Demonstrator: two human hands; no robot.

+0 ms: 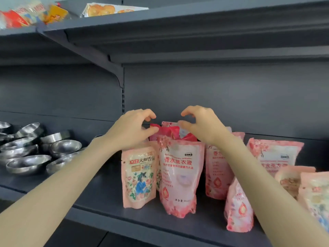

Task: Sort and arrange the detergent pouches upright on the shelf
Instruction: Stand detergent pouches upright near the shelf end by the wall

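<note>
Several steel bowls (30, 157) lie heaped at the shelf's (106, 198) left end, apart from the detergent. Next, the left hand (133, 129) curls over the red pouch (169, 130) in the back row, thumb at its top edge; whether it pinches, I cannot tell. A floral pouch (138, 177) and a pink pouch (179, 175) stand upright in front. The right hand (201, 125) mirrors this, fingers hooked, probably so both sides steady the floppy top. Further right, leaning pouches (238, 207) await straightening.

Glossy plastic-film pouches (179, 175); shiny metal bowls (28, 164) (slightly scuffed); matt painted shelf (106, 193).
</note>
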